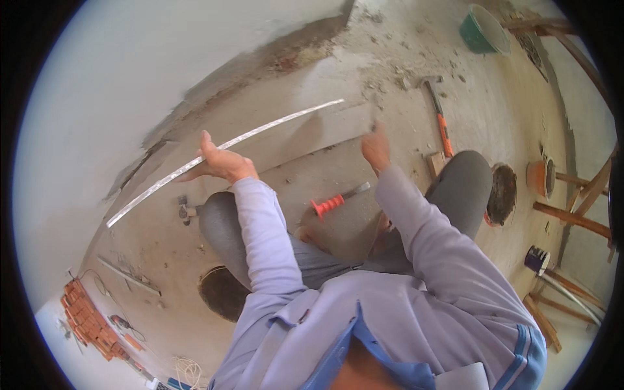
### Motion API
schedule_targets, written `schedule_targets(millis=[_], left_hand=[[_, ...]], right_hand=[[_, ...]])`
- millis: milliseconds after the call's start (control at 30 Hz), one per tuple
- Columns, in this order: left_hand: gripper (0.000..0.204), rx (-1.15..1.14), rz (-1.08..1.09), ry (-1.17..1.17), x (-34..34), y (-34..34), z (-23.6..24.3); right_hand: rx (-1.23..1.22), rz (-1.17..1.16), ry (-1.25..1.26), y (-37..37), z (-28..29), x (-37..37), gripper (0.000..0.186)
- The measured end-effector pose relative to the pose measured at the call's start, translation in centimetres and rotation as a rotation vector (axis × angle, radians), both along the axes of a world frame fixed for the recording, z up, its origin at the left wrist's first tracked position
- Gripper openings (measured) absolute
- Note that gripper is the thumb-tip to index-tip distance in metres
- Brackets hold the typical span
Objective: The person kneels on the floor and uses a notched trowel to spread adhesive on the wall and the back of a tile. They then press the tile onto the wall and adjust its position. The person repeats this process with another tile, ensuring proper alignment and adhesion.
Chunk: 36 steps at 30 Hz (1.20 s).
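My left hand [224, 162] grips a long, thin, whitish strip [273, 123], thumb up and fingers beneath it. The strip slants from low left up to the right in front of the wall. My right hand [376, 149] is closed, somewhat blurred, beside the right end of a flat grey board [344, 127] on the floor; whatever its fingers hold cannot be made out. A chisel with a red grip [330, 205] lies on the floor between my knees. Past my right knee rests a hammer with an orange-and-black handle [444, 130]. A short-headed hammer [185, 211] lies beside my left knee.
Rubble [383, 62] is scattered along the broken wall base. A green bucket [482, 31] stands far right, an orange bucket [538, 177] nearer. Round tubs [504, 195] flank my legs. Wooden trestles [572, 221] line the right; stacked red bricks [88, 318] and cables lie left.
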<state>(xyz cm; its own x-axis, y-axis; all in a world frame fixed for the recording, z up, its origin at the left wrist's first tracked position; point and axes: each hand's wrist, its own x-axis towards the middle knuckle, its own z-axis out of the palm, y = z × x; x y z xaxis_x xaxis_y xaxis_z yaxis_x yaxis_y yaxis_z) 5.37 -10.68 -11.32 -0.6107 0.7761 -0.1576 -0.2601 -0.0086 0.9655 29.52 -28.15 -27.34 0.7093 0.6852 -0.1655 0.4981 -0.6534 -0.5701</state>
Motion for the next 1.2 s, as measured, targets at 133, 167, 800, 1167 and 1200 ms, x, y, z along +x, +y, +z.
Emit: schedule_targets(millis=[133, 167, 800, 1167, 1200], left_hand=[[0.114, 0.010, 0.012, -0.214, -1.9, 1.6, -1.2], [0.113, -0.017, -0.023, -0.246, -2.3, 2.2, -1.4], [0.108, -0.174, -0.118, -0.588, 4.8, 5.3, -6.8], [0.090, -0.436, -0.042, -0.190, 10.2, 10.4, -15.0], [0.090, -0.420, -0.021, -0.144, 10.0, 10.7, -15.8]], right_hand=[[0.023, -0.006, -0.056, -5.2, -3.3, -3.2, 0.058], [-0.087, 0.054, 0.022, -5.9, -4.1, -4.3, 0.060], [-0.310, 1.135, -0.385, 16.6, 21.3, 4.2, 0.046], [-0.207, 1.199, -0.333, 24.6, 5.8, 12.3, 0.035], [-0.257, 1.190, -0.343, 25.2, 4.9, 12.3, 0.036]])
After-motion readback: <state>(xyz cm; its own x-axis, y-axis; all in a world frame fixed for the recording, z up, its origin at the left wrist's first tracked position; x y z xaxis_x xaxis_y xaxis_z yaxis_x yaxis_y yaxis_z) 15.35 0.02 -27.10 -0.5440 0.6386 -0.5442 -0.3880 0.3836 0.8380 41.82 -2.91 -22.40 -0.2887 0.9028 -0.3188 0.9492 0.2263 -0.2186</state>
